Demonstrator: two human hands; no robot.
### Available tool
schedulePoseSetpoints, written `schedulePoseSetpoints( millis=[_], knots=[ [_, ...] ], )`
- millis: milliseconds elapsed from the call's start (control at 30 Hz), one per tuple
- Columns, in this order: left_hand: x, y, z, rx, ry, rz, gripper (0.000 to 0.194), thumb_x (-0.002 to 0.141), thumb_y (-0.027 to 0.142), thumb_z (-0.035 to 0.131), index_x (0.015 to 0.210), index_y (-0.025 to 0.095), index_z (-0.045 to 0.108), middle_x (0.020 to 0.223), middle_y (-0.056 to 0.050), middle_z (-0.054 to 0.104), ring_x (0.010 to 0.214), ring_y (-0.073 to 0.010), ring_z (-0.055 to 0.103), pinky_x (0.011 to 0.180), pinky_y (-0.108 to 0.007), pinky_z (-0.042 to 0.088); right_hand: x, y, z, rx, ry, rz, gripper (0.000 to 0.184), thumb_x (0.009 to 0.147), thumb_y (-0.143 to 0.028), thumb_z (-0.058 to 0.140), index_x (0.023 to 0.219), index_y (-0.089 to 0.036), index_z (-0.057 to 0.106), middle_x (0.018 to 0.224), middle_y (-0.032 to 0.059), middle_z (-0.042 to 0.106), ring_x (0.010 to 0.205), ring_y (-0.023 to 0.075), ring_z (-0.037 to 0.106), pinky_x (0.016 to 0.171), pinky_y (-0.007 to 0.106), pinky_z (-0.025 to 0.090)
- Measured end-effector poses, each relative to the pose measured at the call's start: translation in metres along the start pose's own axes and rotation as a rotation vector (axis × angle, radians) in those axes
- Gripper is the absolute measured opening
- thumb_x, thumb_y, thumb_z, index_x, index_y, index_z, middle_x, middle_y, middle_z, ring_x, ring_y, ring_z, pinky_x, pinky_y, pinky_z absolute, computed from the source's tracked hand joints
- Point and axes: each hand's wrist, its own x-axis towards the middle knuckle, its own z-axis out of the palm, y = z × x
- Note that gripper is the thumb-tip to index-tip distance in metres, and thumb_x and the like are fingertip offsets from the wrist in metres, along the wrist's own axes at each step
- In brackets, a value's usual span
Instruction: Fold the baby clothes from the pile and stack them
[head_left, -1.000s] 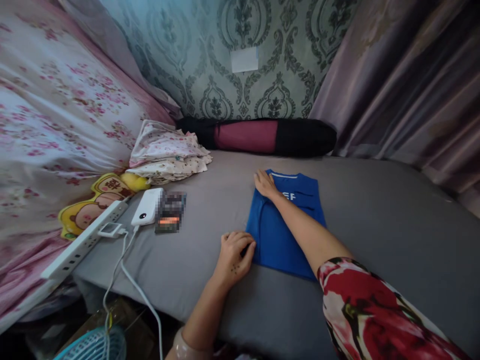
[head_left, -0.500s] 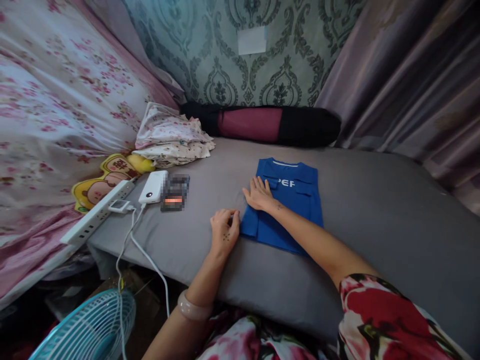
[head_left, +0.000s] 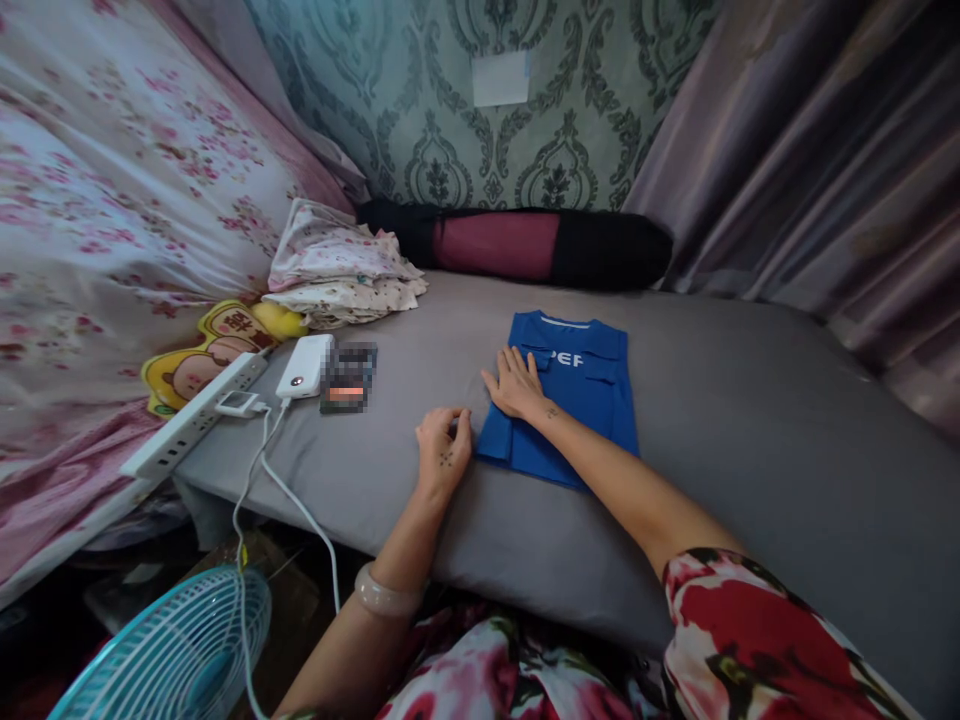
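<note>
A folded blue shirt (head_left: 581, 400) with white letters lies on the grey bed sheet (head_left: 750, 420). My right hand (head_left: 514, 385) lies flat on the shirt's left side, fingers stretched out and open. My left hand (head_left: 442, 450) rests on the sheet just left of the shirt's near left corner, fingers curled under; whether they pinch the shirt's edge is hidden.
A white power bank (head_left: 304, 367) and a dark small box (head_left: 346, 377) lie left of the shirt. A white power strip (head_left: 195, 415) with cables, a yellow toy (head_left: 210, 355), folded floral cloths (head_left: 341, 280), a dark bolster (head_left: 517, 245) and a teal fan (head_left: 169, 650) surround the bed.
My right hand slid from the shirt's collar down to its left side. My left hand shifted slightly left of the shirt's corner. The view pulled back.
</note>
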Motion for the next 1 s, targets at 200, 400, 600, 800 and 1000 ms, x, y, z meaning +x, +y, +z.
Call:
schedulePoseSetpoints(
  millis=[200,400,600,800,1000],
  knots=[
    [-0.001,-0.004,0.002,-0.065,0.080,-0.064,0.023,0.091,0.035,0.049,0.099,0.020,0.065,0.097,-0.008,0.069,0.097,-0.0215,0.062,0.083,-0.036,0.048,-0.036,-0.025,-0.008,0.076,-0.031,-0.051,0.075,0.097,-0.055,0.015,0.150,-0.003,0.028,0.158,0.0161,0.020,0.148,0.0267,0.010,0.119,0.045,0.004],
    [-0.001,-0.008,0.004,-0.076,0.094,-0.087,0.025,0.091,0.034,0.049,0.104,0.019,0.063,0.103,-0.009,0.069,0.101,-0.0227,0.062,0.088,-0.039,0.048,-0.063,-0.041,-0.006,0.125,-0.132,-0.106,0.077,0.097,-0.055,0.013,0.151,-0.001,0.025,0.159,0.0173,0.016,0.148,0.0272,0.007,0.119,0.046,0.003],
    [-0.001,-0.010,0.005,-0.071,0.071,-0.072,0.024,0.089,0.033,0.050,0.104,0.019,0.062,0.101,-0.009,0.069,0.099,-0.0226,0.062,0.086,-0.038,0.049,-0.064,-0.038,0.000,0.116,-0.136,-0.082,0.075,0.097,-0.053,0.015,0.151,-0.001,0.025,0.159,0.0163,0.016,0.148,0.0254,0.005,0.119,0.044,0.001],
    [-0.002,-0.011,0.006,-0.052,0.041,-0.027,0.023,0.089,0.031,0.049,0.103,0.018,0.063,0.099,-0.008,0.069,0.098,-0.0219,0.062,0.087,-0.038,0.048,-0.067,-0.038,-0.007,0.179,-0.141,-0.089,0.072,0.098,-0.049,0.016,0.151,0.000,0.025,0.160,0.0163,0.015,0.148,0.0247,0.005,0.119,0.043,0.002],
    [-0.002,-0.007,0.002,0.000,-0.048,0.047,0.021,0.089,0.029,0.049,0.099,0.019,0.064,0.097,-0.008,0.070,0.099,-0.0232,0.062,0.088,-0.040,0.048,-0.090,-0.011,-0.032,0.278,-0.108,-0.077,0.070,0.099,-0.049,0.015,0.153,-0.005,0.020,0.160,0.0133,0.012,0.148,0.0234,0.005,0.120,0.045,0.004]
  ],
)
